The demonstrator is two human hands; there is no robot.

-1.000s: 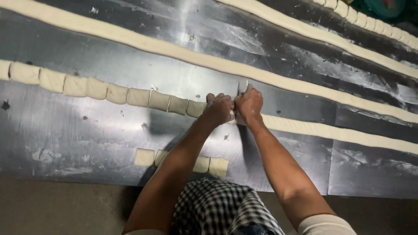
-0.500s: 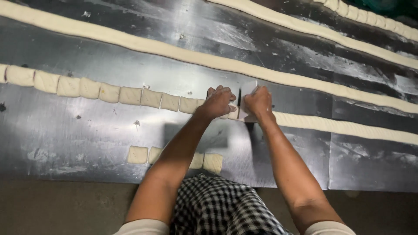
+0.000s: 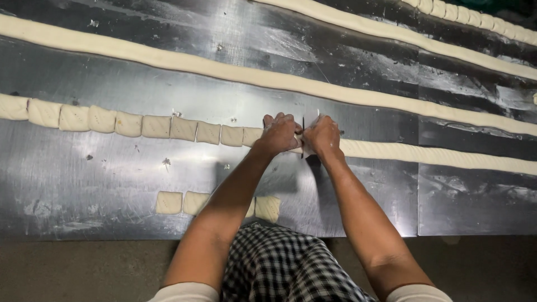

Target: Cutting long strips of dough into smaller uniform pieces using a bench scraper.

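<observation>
- A person's left hand (image 3: 281, 133) presses down, fingers curled, on the cut end of a long dough rope (image 3: 436, 155) on a steel table (image 3: 112, 184), near the centre of the frame.
- The right hand (image 3: 323, 136) is clenched around a thin dark blade (image 3: 303, 134), which stands upright between the two hands, its edge on the dough.
- From the hands toward 9 o'clock runs a row of cut pieces (image 3: 128, 123), lying side by side and touching.
- Toward 3 o'clock the same rope continues uncut to the frame's edge.
- At 7 o'clock from the hands, near the table's front edge, lie a few loose pieces (image 3: 182, 202), partly hidden behind the left forearm.
- Toward 12 o'clock, a second rope (image 3: 224, 70) crosses the table, well apart from the hands; a third rope (image 3: 391, 31) lies beyond it.
- At 1 o'clock, in the far corner, another cut row (image 3: 475, 18) shows.
- At 6 o'clock, checked cloth (image 3: 279, 268) covers the person's front.
</observation>
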